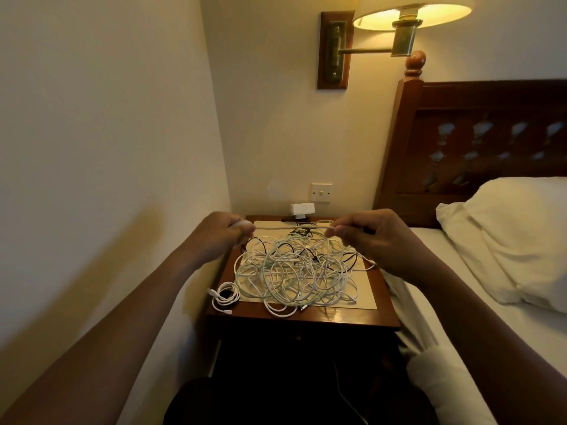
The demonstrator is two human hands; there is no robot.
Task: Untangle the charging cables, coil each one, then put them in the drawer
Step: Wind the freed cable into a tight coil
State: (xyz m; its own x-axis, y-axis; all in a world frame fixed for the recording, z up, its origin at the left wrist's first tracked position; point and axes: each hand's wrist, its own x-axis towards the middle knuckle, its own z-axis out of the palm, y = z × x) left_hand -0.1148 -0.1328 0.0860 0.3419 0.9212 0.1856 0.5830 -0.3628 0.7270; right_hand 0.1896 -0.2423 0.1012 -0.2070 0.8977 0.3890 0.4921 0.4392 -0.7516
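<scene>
Left hand (228,233) and right hand (372,237) each pinch one white cable (291,228), stretched between them above the tangle (294,271) on the nightstand (306,319).
These cables look light, limp and springy, likely to snag where loops cross, so they are best held near one end and drawn out slowly. Whatever the curled left fingers enclose is hidden, and the drawer below is lost in shadow.

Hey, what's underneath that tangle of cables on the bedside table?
A pale mat lies under the tangle of cables, on the wooden bedside table. Its corners and edges show; its middle is covered, so anything lying beneath the cables cannot be seen.
</scene>
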